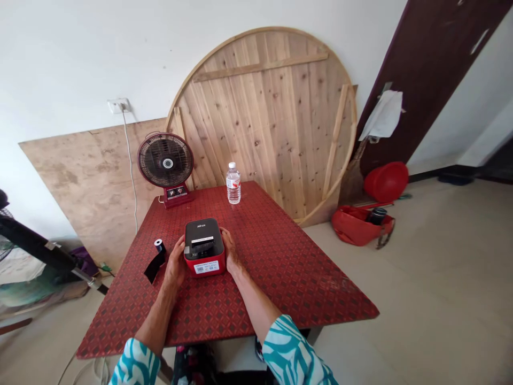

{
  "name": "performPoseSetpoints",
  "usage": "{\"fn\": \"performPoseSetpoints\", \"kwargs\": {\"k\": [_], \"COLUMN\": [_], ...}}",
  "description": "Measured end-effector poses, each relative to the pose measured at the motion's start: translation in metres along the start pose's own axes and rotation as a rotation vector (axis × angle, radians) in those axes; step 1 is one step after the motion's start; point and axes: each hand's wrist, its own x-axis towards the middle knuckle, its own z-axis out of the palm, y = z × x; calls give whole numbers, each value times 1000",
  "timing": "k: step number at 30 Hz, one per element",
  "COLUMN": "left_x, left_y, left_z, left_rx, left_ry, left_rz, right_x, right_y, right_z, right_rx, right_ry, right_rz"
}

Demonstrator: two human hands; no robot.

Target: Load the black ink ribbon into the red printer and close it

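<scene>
A small red and black label printer (205,240) sits on the red patterned table, with a white strip in the slot on its top and a printed sticker on its front. My left hand (177,261) is closed against its left side, and my right hand (230,250) grips the right side. Part of the fingers of both hands is hidden behind the printer. Just left of my left hand lies a roll of black ribbon (159,246), its loose end trailing toward me over the tabletop.
Farther back on the table (280,289) stand a clear water bottle (233,187) and a dark red fan (167,160). A round wooden board (272,117) leans on the wall behind. Red bags (355,227) and a red basin (387,183) are on the floor at right.
</scene>
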Motion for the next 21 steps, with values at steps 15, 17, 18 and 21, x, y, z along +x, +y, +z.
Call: {"fn": "performPoseSetpoints", "kwargs": {"k": [15, 17, 18, 21], "left_x": [1, 2, 3, 4], "left_y": [7, 7, 7, 5], "left_z": [-7, -5, -5, -6], "left_rx": [10, 1, 2, 16], "left_ry": [-20, -8, -4, -7], "left_rz": [-99, -115, -114, -106], "right_x": [2, 1, 1, 1], "right_y": [5, 5, 5, 5], "right_z": [-2, -2, -2, -1], "right_rx": [15, 24, 23, 14], "right_ry": [3, 11, 14, 24], "right_rz": [40, 40, 38, 35]}}
